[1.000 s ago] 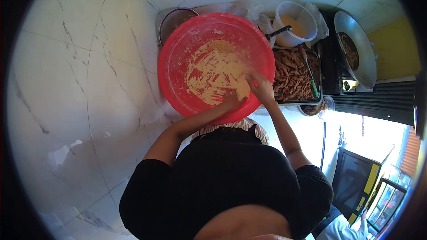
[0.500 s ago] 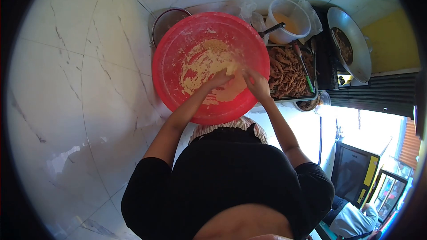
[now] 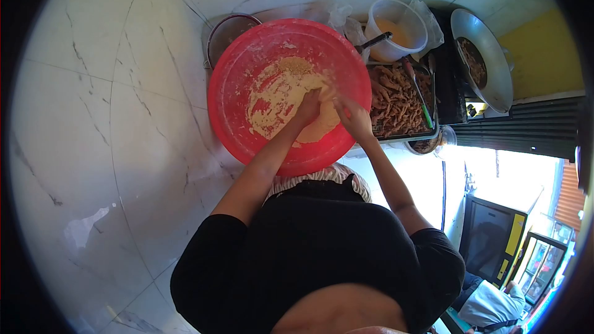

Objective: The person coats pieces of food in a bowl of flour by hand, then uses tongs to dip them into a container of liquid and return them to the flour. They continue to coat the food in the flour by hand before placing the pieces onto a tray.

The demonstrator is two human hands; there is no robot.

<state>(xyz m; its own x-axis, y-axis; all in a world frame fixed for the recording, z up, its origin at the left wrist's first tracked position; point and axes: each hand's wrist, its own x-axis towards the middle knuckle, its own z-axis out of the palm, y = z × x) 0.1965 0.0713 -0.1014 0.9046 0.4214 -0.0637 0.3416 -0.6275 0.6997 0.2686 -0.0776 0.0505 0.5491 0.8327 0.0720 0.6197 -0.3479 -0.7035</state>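
Note:
A wide red basin (image 3: 232,111) holds pale yellow flour (image 3: 269,102), with a browner patch of crumbs (image 3: 297,65) toward its far side. My left hand (image 3: 308,109) is down in the flour near the middle, fingertips blurred and partly covered. Right beside those fingers, a pale floury lump (image 3: 328,91) shows, smeared by motion. My right hand (image 3: 354,121) is over the basin's right side, its fingers curled in toward the thumb. What it pinches, I cannot tell. A thin layer of flour lies between and below the two hands.
Right of the basin is a tray of brown fried strips (image 3: 396,102) with green-handled tongs (image 3: 427,114). Behind it stands a clear tub of yellowish liquid (image 3: 402,31). A large metal wok (image 3: 495,74) is farther right. A metal pot (image 3: 229,34) sits behind the basin. A person (image 3: 492,306) is at lower right.
My left hand has moved slightly forward and to the right, deeper into the flour, closer to the right hand. My right hand stays near the basin's right side. The whole view has shifted slightly.

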